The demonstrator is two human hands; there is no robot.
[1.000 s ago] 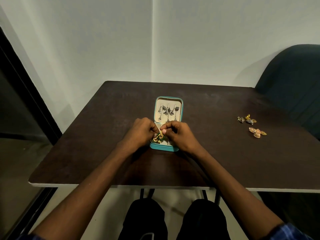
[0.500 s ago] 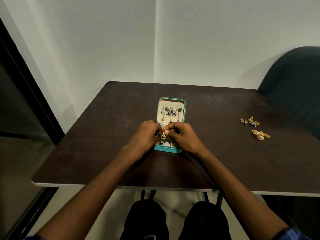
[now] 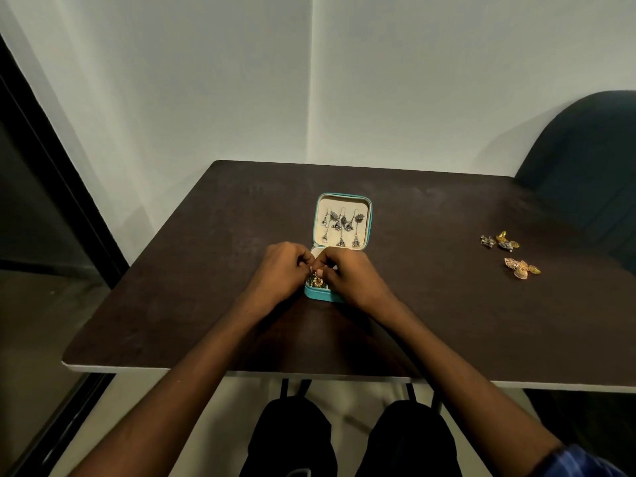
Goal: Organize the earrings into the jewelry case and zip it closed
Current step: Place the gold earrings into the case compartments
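Our left hand (image 3: 280, 270) and right hand (image 3: 347, 275) together pinch a gold earring (image 3: 318, 282) over the open jewelry case (image 3: 369, 222) on the table (image 3: 430, 321).

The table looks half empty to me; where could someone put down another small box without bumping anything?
Bare table lies left of the jewelry case, and between the case and the loose earrings near the right edge. It is crowded at the case's near half, where both hands work.

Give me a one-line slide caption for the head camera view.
Both hands, left and right, work a gold earring into the open case; more earrings wait on the table.
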